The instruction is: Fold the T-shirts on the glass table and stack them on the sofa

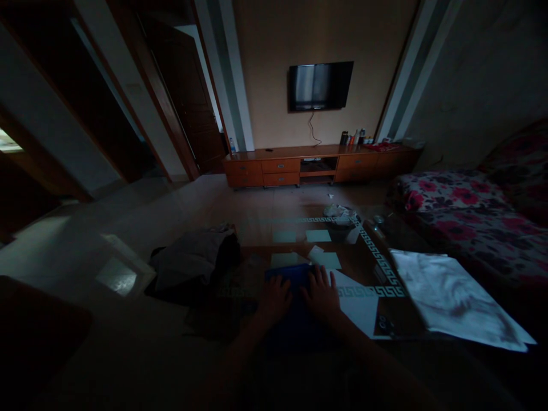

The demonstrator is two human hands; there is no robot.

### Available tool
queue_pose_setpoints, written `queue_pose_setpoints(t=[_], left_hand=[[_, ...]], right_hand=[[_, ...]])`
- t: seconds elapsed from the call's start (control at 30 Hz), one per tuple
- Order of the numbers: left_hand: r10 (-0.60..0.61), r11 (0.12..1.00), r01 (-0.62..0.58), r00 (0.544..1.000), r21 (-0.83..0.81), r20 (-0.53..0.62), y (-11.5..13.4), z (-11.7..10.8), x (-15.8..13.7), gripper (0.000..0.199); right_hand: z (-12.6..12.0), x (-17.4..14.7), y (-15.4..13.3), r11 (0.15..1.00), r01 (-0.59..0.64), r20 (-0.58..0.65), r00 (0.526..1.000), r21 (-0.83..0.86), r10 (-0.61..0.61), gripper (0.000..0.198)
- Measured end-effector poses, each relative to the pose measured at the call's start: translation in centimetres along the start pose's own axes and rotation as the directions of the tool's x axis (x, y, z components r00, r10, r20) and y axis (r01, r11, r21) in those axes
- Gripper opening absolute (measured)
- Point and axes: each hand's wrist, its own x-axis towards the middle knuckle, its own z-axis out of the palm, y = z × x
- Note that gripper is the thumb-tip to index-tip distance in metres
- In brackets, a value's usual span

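A dark blue piece, apparently folded cloth (299, 325), lies at the near side of a glass-topped table (295, 220). My left hand (275, 295) rests palm down on its left part, fingers loosely extended. On its upper right edge my right hand (322, 294) lies flat with the fingers spread. A white sheet or board (359, 311) sticks out to the right from beneath the blue piece and my right hand. Beside that sheet's corner is a small dark item with two loops, perhaps scissors (383, 324). Dim light hides the lower part of the blue piece.
White folded cloth (458, 297) lies at the table's right. Grey and black clothes (192, 257) are heaped at the left. Toward the far corner is a bin-like container with a plastic bag (340, 213). A floral sofa (462, 194) stands right; a wooden cabinet (280, 166) is beyond.
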Motion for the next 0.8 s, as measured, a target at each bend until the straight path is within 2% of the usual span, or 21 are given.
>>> queue_pose_setpoints(t=[0.07, 0.17, 0.33, 0.53, 0.7, 0.8], left_hand=[[-0.025, 0.999, 0.026, 0.999, 0.019, -0.032, 0.3, 0.4, 0.4, 0.039], [-0.003, 1.0, 0.003, 0.998, -0.013, -0.056, 0.0, 1.6, 1.0, 0.05], [0.026, 0.996, -0.028, 0.999, -0.082, -0.028, -2.0, 3.2, 1.5, 0.063], [-0.033, 0.995, 0.029, 0.999, -0.093, -0.039, -3.0, 3.6, 1.7, 0.073], [-0.124, 0.988, 0.117, 0.99, -0.101, -0.067, -3.1, 3.8, 2.1, 0.073], [-0.149, 0.984, 0.143, 0.987, -0.103, -0.056, -3.7, 3.3, 2.3, 0.065]], right_hand=[[0.4, -0.1, -1.0, 0.995, 0.095, -0.014, 0.995, 0.031, -0.094, 0.069], [1.1, 0.0, -1.7, 0.966, 0.242, 0.021, 0.969, 0.095, -0.245, 0.067], [0.8, 0.9, 0.1, 0.946, 0.296, 0.067, 0.949, 0.135, -0.307, 0.072], [0.7, 1.7, 2.1, 0.984, 0.142, 0.088, 0.984, 0.108, -0.152, 0.074], [0.6, 1.5, 1.6, 0.986, 0.122, 0.118, 0.984, 0.11, -0.134, 0.066], [-0.3, 1.4, 1.3, 0.987, 0.116, 0.117, 0.985, 0.111, -0.129, 0.061]])
